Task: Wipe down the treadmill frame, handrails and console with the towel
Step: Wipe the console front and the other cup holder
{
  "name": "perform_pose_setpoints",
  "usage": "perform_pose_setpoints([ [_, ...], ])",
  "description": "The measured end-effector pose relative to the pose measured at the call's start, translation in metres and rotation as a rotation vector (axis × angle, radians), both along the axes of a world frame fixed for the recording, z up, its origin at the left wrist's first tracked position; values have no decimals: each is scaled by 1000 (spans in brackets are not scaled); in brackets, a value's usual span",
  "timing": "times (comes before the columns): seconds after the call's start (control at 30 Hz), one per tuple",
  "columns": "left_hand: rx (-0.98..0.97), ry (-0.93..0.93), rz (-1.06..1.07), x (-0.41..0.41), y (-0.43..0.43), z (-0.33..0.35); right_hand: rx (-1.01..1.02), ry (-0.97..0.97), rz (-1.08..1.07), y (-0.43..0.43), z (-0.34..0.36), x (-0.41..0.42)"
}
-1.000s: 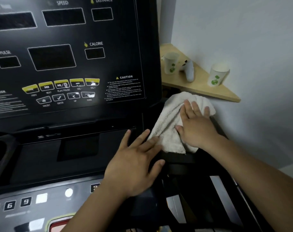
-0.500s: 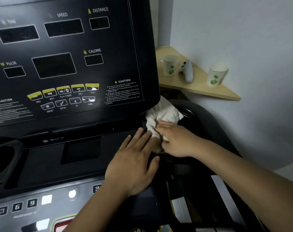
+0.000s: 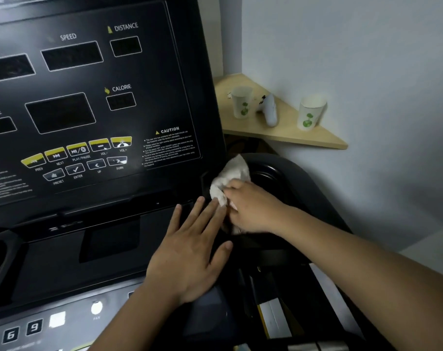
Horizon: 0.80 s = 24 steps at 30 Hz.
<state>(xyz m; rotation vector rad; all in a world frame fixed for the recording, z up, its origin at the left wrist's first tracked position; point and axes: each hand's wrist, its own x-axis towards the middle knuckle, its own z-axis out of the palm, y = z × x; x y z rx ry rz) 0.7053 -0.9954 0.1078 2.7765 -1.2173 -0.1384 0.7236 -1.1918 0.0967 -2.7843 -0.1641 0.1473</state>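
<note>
Bunching the white towel [image 3: 229, 179] against the lower right corner of the treadmill console [image 3: 88, 102], the person's right grip [image 3: 253, 209] curls its fingers around the cloth and pinches it from the right and from below. Most of the towel bulges out above and to the left of that grip as a crumpled wad. It sits pressed between the console's edge and the round black cup holder [image 3: 273, 173] sunk into the right side of the frame, and a small fold also shows beneath the knuckles. The left grip [image 3: 190, 254] lies flat on the black ledge [image 3: 109, 249] under the display, its fingers straight and slightly spread, holding nothing. Its fingertips [image 3: 214, 207] reach the towel's lower edge, just beside the right grip, though I cannot tell whether they actually touch the cloth. The console face carries dark readout windows labelled SPEED, DISTANCE and CALORIE, a CAUTION notice and a row of yellow media buttons [image 3: 76, 150]. Lower down are number keys [image 3: 23, 330] marked 6 and 9 and a round white FAN button [image 3: 97, 307]. Behind the treadmill, a wooden corner shelf [image 3: 324, 141] fixed to the pale wall holds two paper cups with green prints, one on the left [image 3: 242, 103] and one on the right [image 3: 311, 114]. A white game controller [image 3: 269, 110] lies between them.
</note>
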Motion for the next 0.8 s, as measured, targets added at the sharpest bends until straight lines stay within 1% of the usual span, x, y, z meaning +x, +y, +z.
perform_pose_setpoints([
  [0.1, 1, 16, -49, 0, 0, 0, 18, 63, 57, -8, 23, -33],
  [0.13, -3, 26, -61, 0, -1, 1, -8, 100, 57, -15, 32, -43],
  [0.2, 12, 39, -49, 0, -1, 2, -120, 129, 23, -35, 48, -56],
  [0.23, 45, 34, -41, 0, -2, 4, -187, 112, -25, -49, 54, -58],
  [0.3, 107, 16, -44, 1, -6, 6, -249, -46, -163, -77, 63, -61],
  [0.33, 121, 19, -53, 1, -10, 7, -239, -171, -252, -90, 69, -64],
  [0.4, 133, 48, -80, 3, -23, 10, -143, -445, -407, -107, 80, -72],
  [0.43, 142, 63, -96, 4, -31, 11, -60, -518, -476, -110, 86, -79],
  [0.47, 156, 73, -111, 5, -38, 11, 27, -521, -528, -115, 80, -83],
  [0.5, 176, 78, -124, 6, -44, 11, 65, -439, -545, -115, 70, -86],
  [0.53, 195, 79, -133, 7, -47, 12, 14, -296, -522, -112, 51, -88],
  [0.57, 208, 78, -138, 8, -49, 12, -76, -103, -464, -108, 28, -89],
  [0.6, 220, 76, -143, 8, -50, 12, -106, 94, -430, -105, 5, -88],
  [0.63, 236, 73, -150, 9, -50, 12, -78, 230, -461, -102, -11, -84],
  [0.67, 255, 68, -161, 9, -51, 12, -10, 297, -533, -102, -19, -77],
  [0.7, 272, 63, -172, 10, -52, 12, 46, 296, -591, -103, -21, -66],
  [0.8, 327, 59, -216, 10, -53, 9, 99, 187, -614, -109, -23, -35],
])
